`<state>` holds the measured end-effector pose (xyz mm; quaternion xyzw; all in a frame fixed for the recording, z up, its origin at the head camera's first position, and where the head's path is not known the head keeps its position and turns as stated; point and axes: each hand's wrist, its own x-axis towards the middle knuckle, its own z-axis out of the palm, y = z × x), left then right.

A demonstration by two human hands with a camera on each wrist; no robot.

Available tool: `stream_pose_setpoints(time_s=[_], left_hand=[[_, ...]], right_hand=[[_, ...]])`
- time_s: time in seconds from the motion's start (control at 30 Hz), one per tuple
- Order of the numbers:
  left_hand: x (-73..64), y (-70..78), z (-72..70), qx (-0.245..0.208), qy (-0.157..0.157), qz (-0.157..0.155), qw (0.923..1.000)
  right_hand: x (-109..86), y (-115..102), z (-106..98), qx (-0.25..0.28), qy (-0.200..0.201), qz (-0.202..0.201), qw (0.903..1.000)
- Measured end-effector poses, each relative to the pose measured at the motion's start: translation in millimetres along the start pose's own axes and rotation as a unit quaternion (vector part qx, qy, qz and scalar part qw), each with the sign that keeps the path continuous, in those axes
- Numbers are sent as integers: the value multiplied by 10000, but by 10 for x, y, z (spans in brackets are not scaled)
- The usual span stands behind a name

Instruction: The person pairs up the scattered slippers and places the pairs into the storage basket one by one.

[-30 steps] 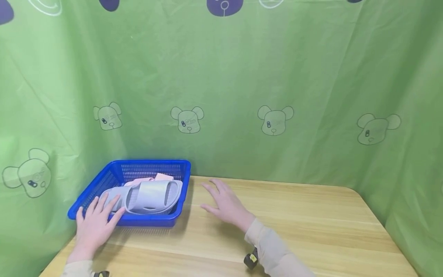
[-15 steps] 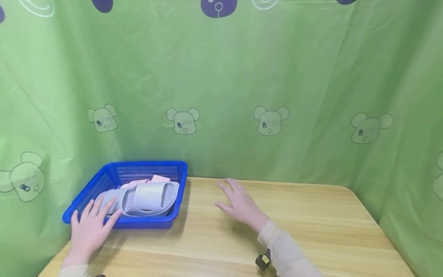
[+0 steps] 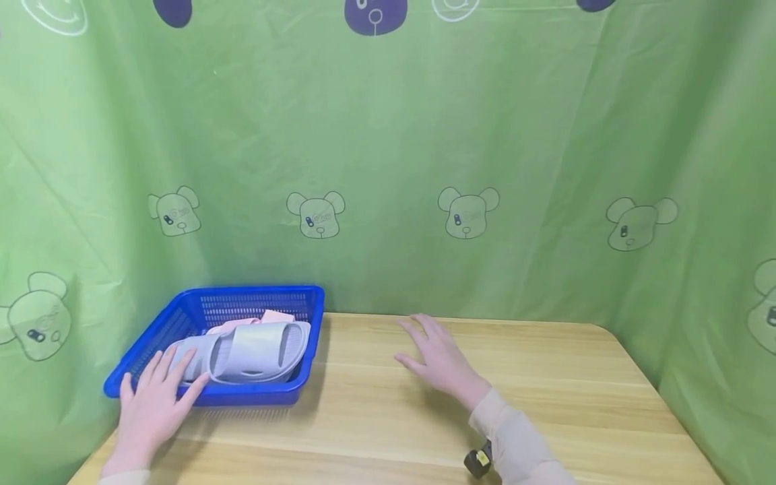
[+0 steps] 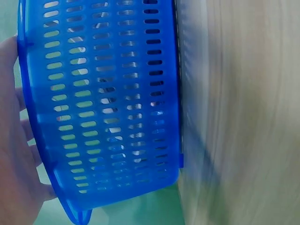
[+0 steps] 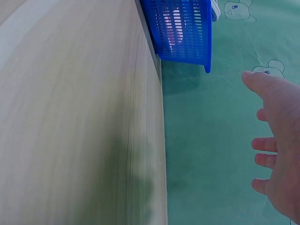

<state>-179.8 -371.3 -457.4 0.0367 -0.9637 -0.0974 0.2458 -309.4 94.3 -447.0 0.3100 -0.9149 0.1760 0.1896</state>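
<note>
A blue plastic basket [image 3: 242, 396] stands at the left of the table. In it lie grey slide slippers [image 3: 257, 347], one overlapping the other, with pink slippers [image 3: 277, 316] partly hidden behind them. My left hand [image 3: 151, 404] reaches over the basket's near left rim, fingers spread and fingertips close over the left slipper. In the left wrist view the same hand [image 4: 16, 154] lies along the rim, outside the slotted wall. My right hand [image 3: 442, 357] hovers over the table to the right of the basket, fingers relaxed and apart, holding nothing.
The wooden table [image 3: 545, 391] extends to the right of the basket. A green curtain [image 3: 388, 269] with bear prints hangs behind it and along both sides. A small black device [image 3: 477, 461] is strapped at my right wrist.
My right hand has moved to the right, away from the basket. The left hand keeps its place at the basket's rim, and the head view has turned slightly right.
</note>
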Motion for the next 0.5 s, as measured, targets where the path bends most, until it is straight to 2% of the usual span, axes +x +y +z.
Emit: stream_pose_setpoints(time_s=[0.23,0.5], left_hand=[[36,115,-55,-115,562,388,9976],[90,265,-116,-202,767,641,9948]], right_hand=[[-55,104,-34,-43,69,68,9999],[-80,215,-100,-134,102,110,9998]])
